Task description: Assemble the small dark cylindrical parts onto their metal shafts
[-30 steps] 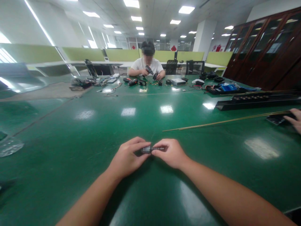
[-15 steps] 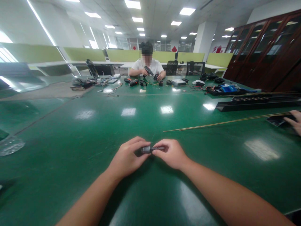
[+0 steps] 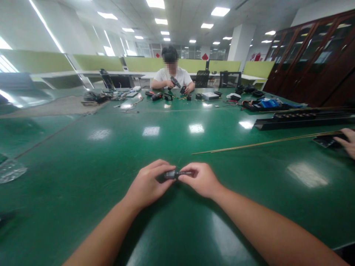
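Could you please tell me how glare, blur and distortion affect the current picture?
Head view: ceiling lights throw bright patches on the glossy green table; strong wide-angle stretching toward the edges, with the cabinet leaning; left side smeared and hazy; the dark part between the left hand and right hand too soft for fine detail.

No text, brand or number could be read. Beyond the table's far edge, the larger red diamond and the smaller red diamond looked like signs, as perhaps did the red marks on the back wall near the cabinet, all too small to make out.
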Action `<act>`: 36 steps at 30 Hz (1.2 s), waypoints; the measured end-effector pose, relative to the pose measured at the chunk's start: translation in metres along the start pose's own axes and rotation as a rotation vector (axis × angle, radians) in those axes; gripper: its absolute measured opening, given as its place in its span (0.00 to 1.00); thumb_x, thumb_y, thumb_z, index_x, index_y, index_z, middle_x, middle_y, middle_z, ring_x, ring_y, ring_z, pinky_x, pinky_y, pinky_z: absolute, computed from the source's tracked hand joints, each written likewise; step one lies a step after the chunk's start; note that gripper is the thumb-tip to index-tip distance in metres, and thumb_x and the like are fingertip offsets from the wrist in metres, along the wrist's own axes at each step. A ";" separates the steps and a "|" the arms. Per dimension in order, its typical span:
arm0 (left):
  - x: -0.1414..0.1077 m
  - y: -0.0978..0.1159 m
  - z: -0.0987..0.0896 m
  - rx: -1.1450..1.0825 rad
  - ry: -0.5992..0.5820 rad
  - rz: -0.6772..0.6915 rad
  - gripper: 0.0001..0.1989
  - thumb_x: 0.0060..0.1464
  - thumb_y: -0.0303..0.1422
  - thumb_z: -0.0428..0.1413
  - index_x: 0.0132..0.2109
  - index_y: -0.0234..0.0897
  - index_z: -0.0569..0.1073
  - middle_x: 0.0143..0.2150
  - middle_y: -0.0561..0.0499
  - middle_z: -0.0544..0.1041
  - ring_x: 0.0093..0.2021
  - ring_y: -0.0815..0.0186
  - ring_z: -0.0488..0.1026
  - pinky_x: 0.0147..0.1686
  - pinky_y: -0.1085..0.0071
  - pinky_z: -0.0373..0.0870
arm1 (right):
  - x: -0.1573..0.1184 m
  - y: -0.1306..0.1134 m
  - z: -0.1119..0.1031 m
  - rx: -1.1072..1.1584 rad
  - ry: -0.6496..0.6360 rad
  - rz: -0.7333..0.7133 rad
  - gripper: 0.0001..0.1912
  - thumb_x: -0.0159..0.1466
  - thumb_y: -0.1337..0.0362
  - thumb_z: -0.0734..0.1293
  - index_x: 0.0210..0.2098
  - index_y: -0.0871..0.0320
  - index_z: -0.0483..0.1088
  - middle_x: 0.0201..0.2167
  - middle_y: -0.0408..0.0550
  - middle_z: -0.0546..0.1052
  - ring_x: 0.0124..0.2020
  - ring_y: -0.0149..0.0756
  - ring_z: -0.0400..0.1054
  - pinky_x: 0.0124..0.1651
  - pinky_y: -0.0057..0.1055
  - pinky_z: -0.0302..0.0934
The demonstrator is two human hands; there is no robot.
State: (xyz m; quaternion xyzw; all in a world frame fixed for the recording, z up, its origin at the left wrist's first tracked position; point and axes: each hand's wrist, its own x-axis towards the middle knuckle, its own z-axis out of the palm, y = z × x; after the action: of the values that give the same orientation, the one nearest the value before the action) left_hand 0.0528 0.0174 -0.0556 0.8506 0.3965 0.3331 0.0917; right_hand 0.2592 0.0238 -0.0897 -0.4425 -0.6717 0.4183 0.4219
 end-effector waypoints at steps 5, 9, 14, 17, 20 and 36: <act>0.000 -0.002 -0.001 0.010 -0.002 -0.006 0.10 0.57 0.33 0.59 0.46 0.40 0.78 0.43 0.48 0.78 0.42 0.65 0.76 0.43 0.71 0.73 | 0.000 0.000 0.000 -0.002 0.019 0.008 0.09 0.56 0.62 0.72 0.35 0.60 0.79 0.32 0.48 0.81 0.32 0.35 0.74 0.37 0.29 0.65; 0.000 -0.003 -0.002 0.019 0.002 -0.006 0.10 0.57 0.34 0.59 0.46 0.40 0.78 0.43 0.47 0.78 0.42 0.64 0.76 0.43 0.71 0.74 | 0.000 0.002 0.001 0.019 0.028 0.021 0.10 0.56 0.61 0.72 0.36 0.60 0.79 0.32 0.48 0.81 0.31 0.35 0.73 0.36 0.29 0.65; -0.001 -0.004 -0.004 0.018 0.008 -0.001 0.10 0.56 0.33 0.60 0.46 0.41 0.78 0.43 0.49 0.78 0.42 0.66 0.76 0.43 0.72 0.73 | 0.000 0.004 0.002 0.029 0.036 0.040 0.11 0.56 0.61 0.72 0.36 0.60 0.79 0.31 0.48 0.81 0.31 0.35 0.72 0.35 0.29 0.65; -0.002 -0.007 -0.004 0.021 0.012 -0.003 0.11 0.56 0.33 0.60 0.47 0.41 0.78 0.44 0.50 0.77 0.42 0.66 0.75 0.44 0.73 0.72 | 0.000 0.004 0.002 0.025 0.043 0.054 0.11 0.56 0.60 0.72 0.37 0.61 0.79 0.31 0.48 0.80 0.30 0.34 0.72 0.34 0.29 0.64; -0.003 -0.009 -0.003 0.014 0.008 -0.010 0.11 0.56 0.33 0.60 0.47 0.42 0.78 0.44 0.51 0.77 0.43 0.67 0.75 0.45 0.73 0.72 | 0.001 0.005 0.002 0.024 0.042 0.065 0.12 0.56 0.60 0.72 0.37 0.60 0.79 0.30 0.48 0.80 0.29 0.33 0.71 0.33 0.28 0.63; -0.001 -0.010 -0.010 0.021 0.014 -0.033 0.11 0.55 0.34 0.61 0.46 0.41 0.78 0.44 0.50 0.77 0.43 0.67 0.75 0.44 0.72 0.72 | 0.003 0.004 0.001 0.024 0.090 0.096 0.11 0.55 0.59 0.72 0.34 0.60 0.78 0.23 0.44 0.75 0.24 0.30 0.64 0.27 0.26 0.57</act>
State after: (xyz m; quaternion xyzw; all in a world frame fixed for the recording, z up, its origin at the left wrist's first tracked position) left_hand 0.0397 0.0223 -0.0527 0.8425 0.4146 0.3331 0.0855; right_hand 0.2584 0.0271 -0.0931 -0.4875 -0.6250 0.4257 0.4365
